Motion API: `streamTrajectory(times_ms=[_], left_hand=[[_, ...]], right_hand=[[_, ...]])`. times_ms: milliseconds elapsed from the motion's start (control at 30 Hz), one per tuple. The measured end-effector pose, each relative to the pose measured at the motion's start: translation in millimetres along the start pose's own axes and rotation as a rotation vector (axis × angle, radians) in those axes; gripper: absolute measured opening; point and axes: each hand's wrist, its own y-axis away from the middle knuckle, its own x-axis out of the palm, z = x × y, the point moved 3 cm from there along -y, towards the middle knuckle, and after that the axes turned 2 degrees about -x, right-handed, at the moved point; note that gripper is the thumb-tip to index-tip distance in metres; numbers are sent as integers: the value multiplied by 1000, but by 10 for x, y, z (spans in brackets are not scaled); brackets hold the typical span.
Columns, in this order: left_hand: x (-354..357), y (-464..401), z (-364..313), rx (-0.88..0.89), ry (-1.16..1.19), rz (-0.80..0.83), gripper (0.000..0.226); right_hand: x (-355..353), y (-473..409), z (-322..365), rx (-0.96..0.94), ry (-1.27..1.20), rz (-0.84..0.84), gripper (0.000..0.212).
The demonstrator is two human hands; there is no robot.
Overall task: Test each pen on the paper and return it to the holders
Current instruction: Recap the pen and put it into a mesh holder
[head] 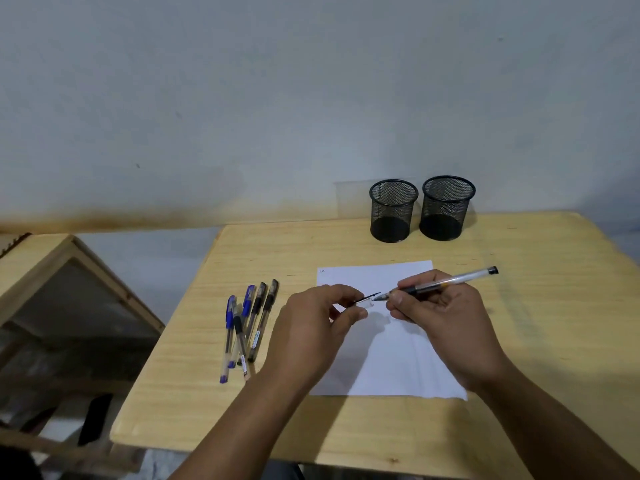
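Here the right hand (440,317) grasps a clear-barrelled gel pen with black trim (446,281) by its dark grip, fingers curled round it. The pen's long axis runs nearly level, rising a little to the right: its bare tip points left, its black end plug points toward the right and the far edge. The left hand (318,323) pinches the pen's clear cap with a black clip (367,301) between thumb and fingertips, the cap just beside the tip, its open end facing it. Both are held above the upper part of the white sheet of paper (391,358), which lies on the pale wooden table (214,403). Left of the paper lies a loose bunch of capped blue and black pens (247,323), caps mostly toward the far side. Two black mesh pen holders (420,209) stand upright, side by side, at the table's far edge.
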Motion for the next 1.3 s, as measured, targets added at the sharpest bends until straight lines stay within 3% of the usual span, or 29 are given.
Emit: streamTrajectory(times_ms=[233,400,567,767,1000,1100,1300], left_hand=[[98,46,-116,69,71,18,9],[121,105,-146,91,173,11,7],[117,137,-165,149,170,8,7],[159,134,-95,62,274,17,11],[302,65,-111,-33,451,-9,13],[371,6,-146,-46,440,20,18],[452,-483,-117,-137,405,8,31]], right_hand=[[-9,96,-82,50,-16,35,15],[-28,180,-112,60,-85,24,34],[-25,228,-149,40,-107,43,29],[-38,170,-175,93,-104,72,33],[14,111,-154,96,-308,-80,27],[-38,-6,-91,48,-225,-143,19],[-358,-541,161,-111,178,-231,17]])
